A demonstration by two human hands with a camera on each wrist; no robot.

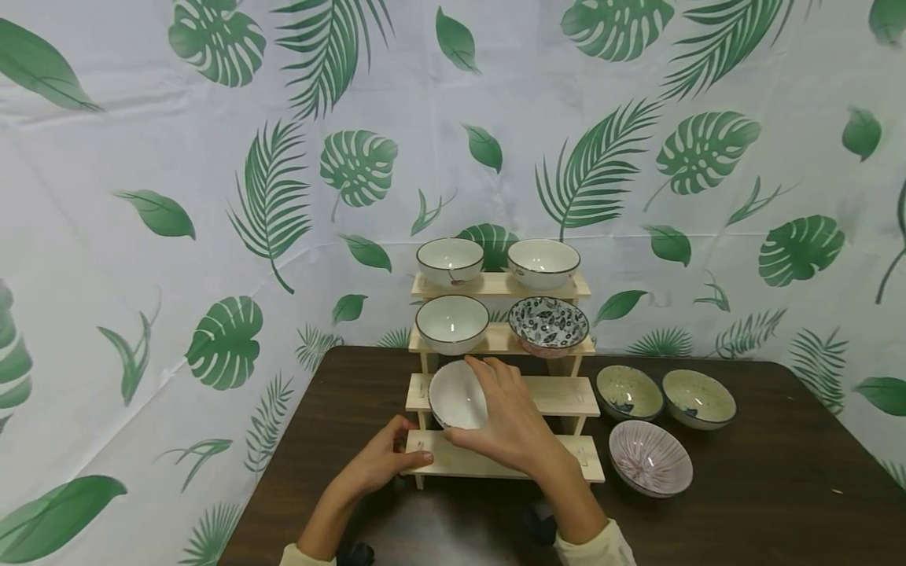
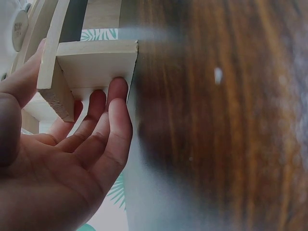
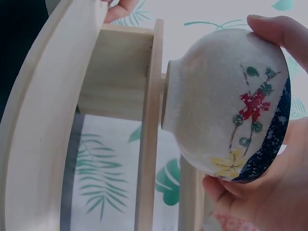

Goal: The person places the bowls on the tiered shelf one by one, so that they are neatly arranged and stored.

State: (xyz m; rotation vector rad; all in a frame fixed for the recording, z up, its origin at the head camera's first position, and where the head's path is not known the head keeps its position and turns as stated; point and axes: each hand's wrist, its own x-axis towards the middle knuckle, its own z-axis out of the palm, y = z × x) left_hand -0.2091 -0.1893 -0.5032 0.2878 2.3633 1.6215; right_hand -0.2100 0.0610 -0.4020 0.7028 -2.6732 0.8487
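Note:
In my right hand [image 1: 506, 417] is a white bowl [image 1: 456, 397], gripped at its rim between thumb and fingers. It is tilted, at the left part of the stand's second tier from the bottom. The right wrist view shows red and yellow flowers and a dark blue patch on the outside of the bowl [image 3: 226, 106]. Its foot is close to a shelf edge; whether they touch I cannot tell. My left hand [image 1: 382, 456] holds the left end of the lowest tier of the wooden stand [image 1: 495, 464]. Its fingers [image 2: 118, 120] curl around the end support.
Two white bowls [image 1: 450, 263] [image 1: 543, 266] stand on the top tier. Below them are another white bowl [image 1: 453, 324] and a black-patterned bowl [image 1: 548, 324]. Right of the stand, two greenish bowls [image 1: 630, 393] [image 1: 699, 399] and a pink-streaked bowl [image 1: 650, 458] rest on the dark table [image 1: 771, 487].

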